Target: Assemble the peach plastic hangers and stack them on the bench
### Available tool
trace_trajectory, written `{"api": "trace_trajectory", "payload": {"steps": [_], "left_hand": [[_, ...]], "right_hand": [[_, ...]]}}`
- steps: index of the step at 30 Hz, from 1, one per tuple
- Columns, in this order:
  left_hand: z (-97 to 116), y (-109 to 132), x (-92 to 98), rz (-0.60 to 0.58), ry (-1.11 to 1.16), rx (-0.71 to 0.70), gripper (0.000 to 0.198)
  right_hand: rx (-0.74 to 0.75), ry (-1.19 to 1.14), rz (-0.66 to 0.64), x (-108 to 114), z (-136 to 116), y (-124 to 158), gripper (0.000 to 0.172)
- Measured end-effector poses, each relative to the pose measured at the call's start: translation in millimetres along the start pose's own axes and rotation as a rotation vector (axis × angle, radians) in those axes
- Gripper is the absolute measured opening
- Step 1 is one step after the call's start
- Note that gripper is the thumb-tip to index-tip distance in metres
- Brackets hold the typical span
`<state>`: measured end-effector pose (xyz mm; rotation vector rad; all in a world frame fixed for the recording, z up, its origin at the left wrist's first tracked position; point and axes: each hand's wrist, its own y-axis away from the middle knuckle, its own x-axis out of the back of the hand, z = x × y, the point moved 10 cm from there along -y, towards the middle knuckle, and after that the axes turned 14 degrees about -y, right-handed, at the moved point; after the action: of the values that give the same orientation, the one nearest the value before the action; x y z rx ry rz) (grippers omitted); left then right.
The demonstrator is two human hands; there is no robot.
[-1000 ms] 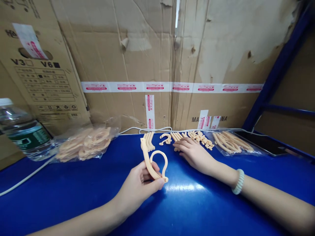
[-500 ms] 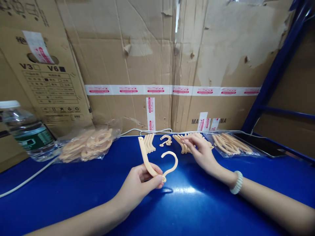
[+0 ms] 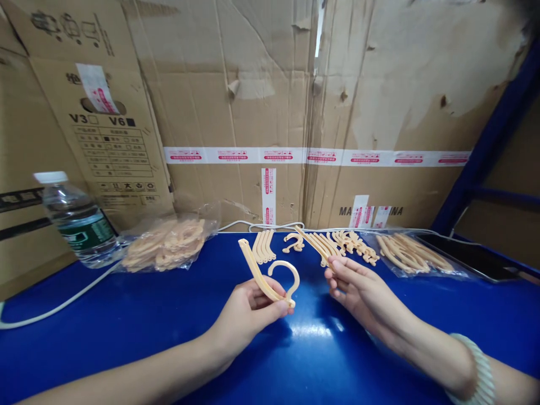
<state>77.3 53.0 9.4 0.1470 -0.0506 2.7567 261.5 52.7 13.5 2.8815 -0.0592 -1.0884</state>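
Between the thumb and fingers of my left hand (image 3: pixel 248 312) is a curved beige hanger arm (image 3: pixel 257 270), its upper end pointing up and left. A beige hook (image 3: pixel 295 275) meets its lower end at my fingertips and curls upward. My right hand (image 3: pixel 363 287) pinches another slim beige hanger arm (image 3: pixel 311 243) by its lower end, tilted up to the left. Behind it lies a row of similar arms (image 3: pixel 327 244), with a pile of hooks (image 3: pixel 356 244) alongside. A smaller row of arms (image 3: pixel 263 246) and some loose hooks (image 3: pixel 294 242) rest farther left.
At the left stand a water bottle (image 3: pixel 82 225) and a clear bag of beige pieces (image 3: pixel 164 244). Another bag of arms (image 3: pixel 411 253) and a dark phone (image 3: pixel 468 257) lie right. A white cable (image 3: pixel 63 306) crosses the blue table (image 3: pixel 270 365); cardboard (image 3: pixel 236 112) rises behind.
My right hand has taken an arm from the right-hand row and drawn it back toward me. My left hand still holds its arm and hook, slightly turned. The view has shifted left.
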Motion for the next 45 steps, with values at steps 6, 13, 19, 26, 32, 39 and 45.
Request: {"api": "trace_trajectory", "payload": {"steps": [6, 13, 19, 26, 32, 39, 45], "left_hand": [[0, -2, 0.7, -0.009, 0.027, -0.034, 0.028], [7, -1, -4.0, -0.047, 0.002, -0.017, 0.029], [8, 1, -15.8, -0.154, 0.0, -0.042, 0.031], [11, 5, -20.6, -0.209, -0.104, -0.107, 0.017], [14, 7, -18.6, -0.158, -0.152, -0.088, 0.015], [7, 7, -14.9, -0.107, -0.102, -0.07, 0.022], [0, 5, -11.1, -0.066, -0.054, -0.017, 0.029]], "right_hand": [[-0.122, 0.006, -0.099, -12, 23, 7, 0.045], [-0.081, 0.243, -0.236, -26, 32, 17, 0.031], [-0.077, 0.369, -0.35, -36, 38, 19, 0.031], [-0.05, 0.385, -0.395, -41, 38, 23, 0.02], [-0.05, 0.408, -0.354, -36, 39, 22, 0.02], [-0.009, 0.458, -0.324, -36, 37, 24, 0.016], [-0.013, 0.449, -0.292, -41, 38, 26, 0.025]]}}
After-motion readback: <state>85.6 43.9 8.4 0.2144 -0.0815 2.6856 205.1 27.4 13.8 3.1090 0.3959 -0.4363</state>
